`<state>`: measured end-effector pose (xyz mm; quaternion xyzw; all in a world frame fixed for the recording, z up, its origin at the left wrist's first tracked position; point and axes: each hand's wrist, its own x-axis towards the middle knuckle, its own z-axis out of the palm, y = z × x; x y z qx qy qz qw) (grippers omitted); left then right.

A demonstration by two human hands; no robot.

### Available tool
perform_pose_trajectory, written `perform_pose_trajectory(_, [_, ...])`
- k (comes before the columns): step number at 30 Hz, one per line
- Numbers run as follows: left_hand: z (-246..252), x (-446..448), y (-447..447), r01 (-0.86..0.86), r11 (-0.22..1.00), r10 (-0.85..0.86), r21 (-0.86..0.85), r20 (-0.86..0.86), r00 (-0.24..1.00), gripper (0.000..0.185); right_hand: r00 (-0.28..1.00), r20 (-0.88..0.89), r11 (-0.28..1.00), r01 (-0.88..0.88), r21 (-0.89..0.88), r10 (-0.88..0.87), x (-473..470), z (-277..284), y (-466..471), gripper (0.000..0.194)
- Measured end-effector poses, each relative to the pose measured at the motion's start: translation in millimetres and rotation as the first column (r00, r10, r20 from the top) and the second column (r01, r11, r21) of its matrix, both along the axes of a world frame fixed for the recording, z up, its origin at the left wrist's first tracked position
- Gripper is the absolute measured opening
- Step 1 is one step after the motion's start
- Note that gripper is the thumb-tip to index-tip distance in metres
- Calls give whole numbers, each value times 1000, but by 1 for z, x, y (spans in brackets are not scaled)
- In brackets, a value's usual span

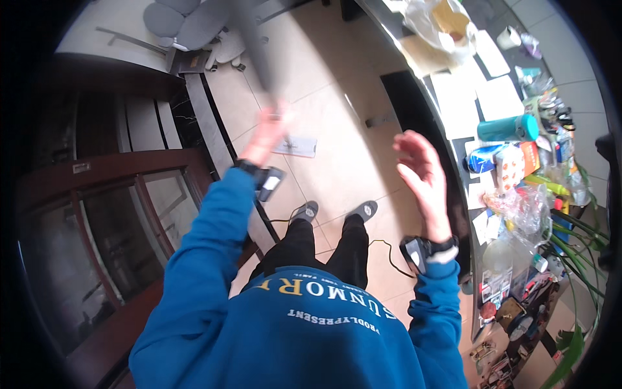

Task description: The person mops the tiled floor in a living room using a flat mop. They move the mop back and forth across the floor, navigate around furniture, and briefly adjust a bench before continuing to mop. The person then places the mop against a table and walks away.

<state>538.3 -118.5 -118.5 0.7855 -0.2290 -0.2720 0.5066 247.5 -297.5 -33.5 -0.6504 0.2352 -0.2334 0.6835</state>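
Observation:
My left hand (270, 127), blurred, is closed around a long grey pole (255, 51). Widest at the top of the picture, the pole narrows down to my hand. Just beyond the hand, a pale flat rectangular plate (303, 147) lies on the floor with a small dark joint on it. Together they look like a flat mop, though blur hides how they connect. Nothing is in my right hand (422, 167), raised beside the table's edge with its fingers slightly curled and thumb apart. Each wrist wears a black strapped device, one left (271, 183) and one right (416, 254).
To the right, a cluttered table carries a turquoise bottle (508, 128), papers (454, 104) and plastic bags (529, 209). A wooden door with glass panes (116, 238) stands left. Grey wheeled seating (204, 29) is at upper left. A thin cable (391, 255) crosses the tiled floor near my feet.

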Motion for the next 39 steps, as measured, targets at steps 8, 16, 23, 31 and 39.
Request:
perform_pose_trajectory(8, [-60,-58,54,759,650,-724,41,337,602,11,811,577,989,-7,-149,93,42,174,146,36])
perform_pose_trajectory(16, [-42,-45,158,554,810,-403,-189,507,762,14,574,362,677,-661,-323,734,56,220,169,13])
perform_pose_trajectory(23, [-84,41,260,174,984,-140,-23,496,857,19,790,540,953,-290,-92,292,118,138,255,20])
perform_pose_trajectory(31, [-167,58,337,322,925,-377,200,396,837,17,907,399,984,-171,52,136,124,88,310,24])
perform_pose_trajectory(39, [-171,-43,243,581,806,-570,109,406,714,12,939,324,990,138,-44,-116,-16,99,304,24])
